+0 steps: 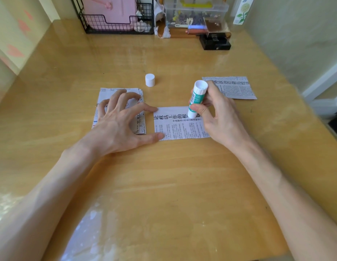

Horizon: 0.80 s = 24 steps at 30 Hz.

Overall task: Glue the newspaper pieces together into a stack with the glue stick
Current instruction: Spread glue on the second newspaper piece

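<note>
A single newspaper piece [175,127] lies flat in the middle of the wooden desk. My left hand [122,119] is spread, with index fingertip and thumb tip pinning that piece's left edge. Under its palm and other fingers lies a stack of newspaper pieces [140,127] to the left. My right hand [216,113] grips a white and green glue stick [196,98], its lower end pressed on the upper right part of the piece. The white cap [150,79] stands alone behind. Another newspaper piece [233,88] lies at the right.
At the back stand a black wire basket [115,25] with a pink box, a transparent storage box [196,12] and a small black box [214,42]. Walls close in on the left and right. The desk's [163,185] front edge runs below my forearms.
</note>
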Available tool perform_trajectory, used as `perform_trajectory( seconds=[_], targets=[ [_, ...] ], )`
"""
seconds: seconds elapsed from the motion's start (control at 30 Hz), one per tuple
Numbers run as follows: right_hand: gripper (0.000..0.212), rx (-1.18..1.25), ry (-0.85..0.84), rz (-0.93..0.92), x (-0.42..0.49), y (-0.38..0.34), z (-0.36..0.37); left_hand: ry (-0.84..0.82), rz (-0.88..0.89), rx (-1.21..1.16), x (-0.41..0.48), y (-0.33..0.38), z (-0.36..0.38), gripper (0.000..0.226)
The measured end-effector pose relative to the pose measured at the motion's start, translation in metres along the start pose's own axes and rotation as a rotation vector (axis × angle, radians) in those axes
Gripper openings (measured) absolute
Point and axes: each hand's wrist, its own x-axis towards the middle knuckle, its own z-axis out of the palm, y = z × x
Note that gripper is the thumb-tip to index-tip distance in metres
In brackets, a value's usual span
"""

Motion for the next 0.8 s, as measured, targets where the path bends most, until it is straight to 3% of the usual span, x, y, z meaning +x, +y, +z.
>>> perform_trajectory(
  seconds=[0.33, 0.57, 0.7, 0.8],
  targets=[
    [0.018, -0.080, -0.024, 0.078, -0.004, 0.006, -0.016, -0.001, -0.004, -0.002, 0.000, 0.000, 0.000, 0.083],
    [0.026, -0.247, 0.015, 0.032, -0.010, -0.001, -0.026, -0.003, -0.005, -0.006, 0.000, 0.001, -0.001, 0.083],
    [0.021, -0.276, 0.102, 0.051, -0.014, 0.005, -0.032, 0.001, 0.001, -0.008, -0.001, 0.001, -0.001, 0.083],
    [0.017, -0.127, 0.237, 0.058, -0.012, 0.006, -0.033, -0.002, -0.001, -0.006, -0.001, 0.001, -0.001, 0.085]
  ],
)
